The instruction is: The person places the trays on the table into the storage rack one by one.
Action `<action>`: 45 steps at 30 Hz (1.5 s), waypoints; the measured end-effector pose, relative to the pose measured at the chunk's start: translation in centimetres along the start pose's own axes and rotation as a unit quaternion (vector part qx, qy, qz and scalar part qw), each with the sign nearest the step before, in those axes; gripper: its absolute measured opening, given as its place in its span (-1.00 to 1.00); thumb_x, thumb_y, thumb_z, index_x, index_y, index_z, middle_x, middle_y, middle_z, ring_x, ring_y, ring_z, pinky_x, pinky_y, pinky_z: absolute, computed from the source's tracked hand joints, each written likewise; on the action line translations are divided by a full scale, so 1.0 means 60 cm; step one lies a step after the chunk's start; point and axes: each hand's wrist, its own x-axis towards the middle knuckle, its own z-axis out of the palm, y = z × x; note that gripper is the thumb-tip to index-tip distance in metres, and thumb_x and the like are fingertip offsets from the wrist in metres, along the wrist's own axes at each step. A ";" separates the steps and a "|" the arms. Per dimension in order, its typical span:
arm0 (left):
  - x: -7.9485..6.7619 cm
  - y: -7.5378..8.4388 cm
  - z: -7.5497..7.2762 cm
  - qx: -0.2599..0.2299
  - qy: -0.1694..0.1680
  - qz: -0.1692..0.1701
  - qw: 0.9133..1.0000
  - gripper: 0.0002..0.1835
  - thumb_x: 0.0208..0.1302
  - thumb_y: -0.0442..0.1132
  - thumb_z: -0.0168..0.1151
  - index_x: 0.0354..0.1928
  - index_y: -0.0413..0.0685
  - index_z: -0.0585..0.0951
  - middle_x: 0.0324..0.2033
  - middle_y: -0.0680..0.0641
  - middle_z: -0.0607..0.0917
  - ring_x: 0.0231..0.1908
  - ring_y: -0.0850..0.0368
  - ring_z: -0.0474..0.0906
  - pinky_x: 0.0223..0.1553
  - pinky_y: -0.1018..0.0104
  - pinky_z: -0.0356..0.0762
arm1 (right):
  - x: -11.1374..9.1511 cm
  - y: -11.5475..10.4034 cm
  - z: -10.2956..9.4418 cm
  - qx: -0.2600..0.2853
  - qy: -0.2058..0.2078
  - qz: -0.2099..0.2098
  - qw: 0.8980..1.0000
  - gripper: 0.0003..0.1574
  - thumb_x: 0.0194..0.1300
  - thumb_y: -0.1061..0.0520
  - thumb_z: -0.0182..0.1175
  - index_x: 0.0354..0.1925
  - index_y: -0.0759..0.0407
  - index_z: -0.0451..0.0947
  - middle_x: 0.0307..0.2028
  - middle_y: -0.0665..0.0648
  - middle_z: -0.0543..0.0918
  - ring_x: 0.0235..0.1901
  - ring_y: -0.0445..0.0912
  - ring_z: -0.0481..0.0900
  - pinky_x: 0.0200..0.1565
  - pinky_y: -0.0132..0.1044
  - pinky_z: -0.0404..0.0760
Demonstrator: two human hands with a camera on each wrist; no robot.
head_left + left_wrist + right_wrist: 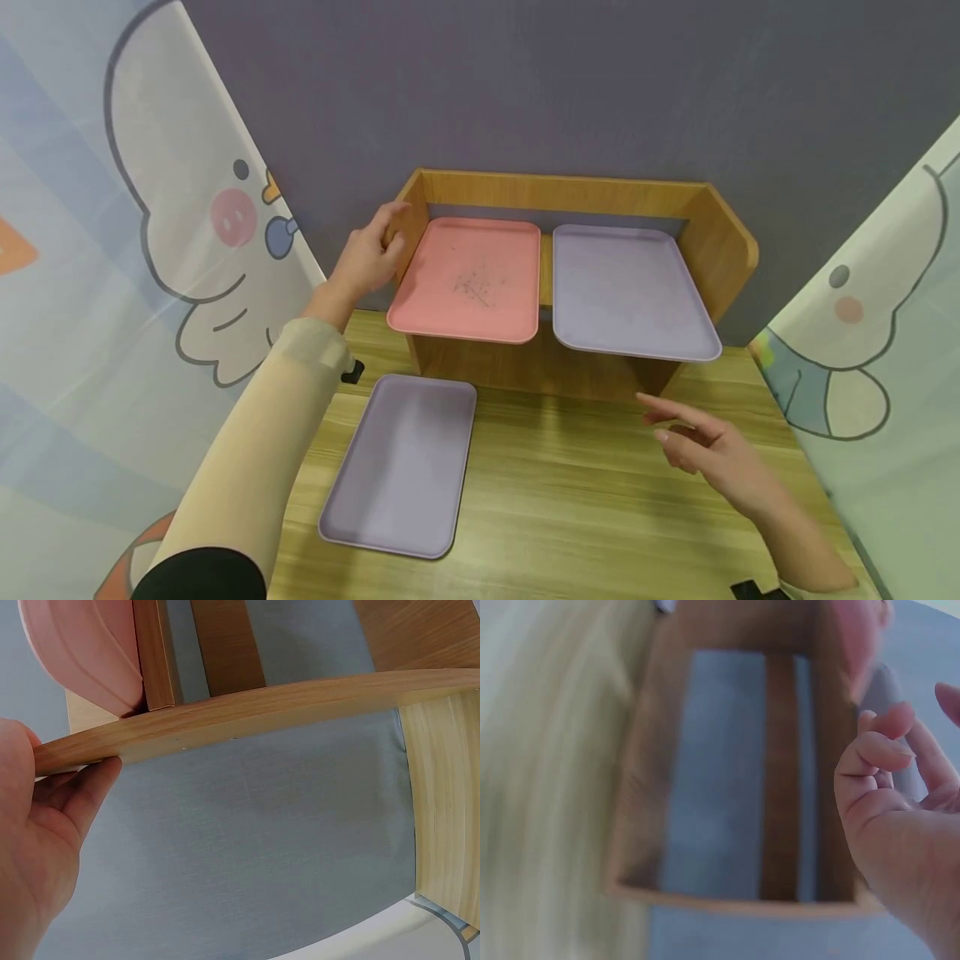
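Note:
My left hand [367, 262] grips the left side panel of a wooden desktop shelf [566, 192]. In the left wrist view its fingers press the panel's outer face, with the thumb side over the edge. Just right of that hand a pink tray [480, 279], dark-speckled in the middle, lies on the shelf top. Beside it is a lavender tray [630, 287], its front edge overhanging the shelf. My right hand [712, 454] hovers in front of the shelf's right end, holding nothing, index finger extended and the others loosely bent.
A second lavender tray [408, 462] lies on the wood-grain table [555, 500], in front of the shelf's left end. Behind the shelf rises a grey partition [570, 83]. Cartoon-printed curtains [217, 317] flank the table on both sides.

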 end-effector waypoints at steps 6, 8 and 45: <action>-0.003 0.003 -0.003 -0.002 -0.004 -0.003 1.000 -0.44 0.68 -0.13 -0.01 0.64 0.23 0.37 -0.69 0.06 0.42 -0.70 0.08 0.42 -0.43 0.11 0.44 | 0.036 0.050 0.082 0.031 -0.072 0.031 0.996 -0.38 0.68 0.16 0.18 0.60 0.16 0.44 0.18 0.01 0.71 -0.23 -0.19 0.61 -0.22 -0.25 0.71; -0.003 0.004 -0.003 0.000 -0.002 -0.002 1.000 -0.44 0.68 -0.14 0.00 0.64 0.23 0.38 -0.69 0.07 0.40 -0.71 0.09 0.39 -0.43 0.12 0.43 | 0.049 0.070 0.112 0.048 -0.094 0.036 0.994 -0.36 0.67 0.15 0.19 0.59 0.21 0.43 0.21 0.19 0.67 -0.19 -0.19 0.62 -0.17 -0.25 0.74; -0.003 -0.001 -0.003 -0.001 -0.005 -0.007 1.000 -0.43 0.68 -0.10 -0.07 0.65 0.29 0.36 -0.73 0.11 0.35 -0.73 0.12 0.33 -0.50 0.13 0.38 | 0.106 0.104 0.482 -0.252 -0.129 -0.010 0.959 -0.49 0.37 -0.16 0.48 0.26 -0.24 0.80 -0.48 -0.34 0.51 -0.42 -0.47 0.36 -0.32 -0.51 0.37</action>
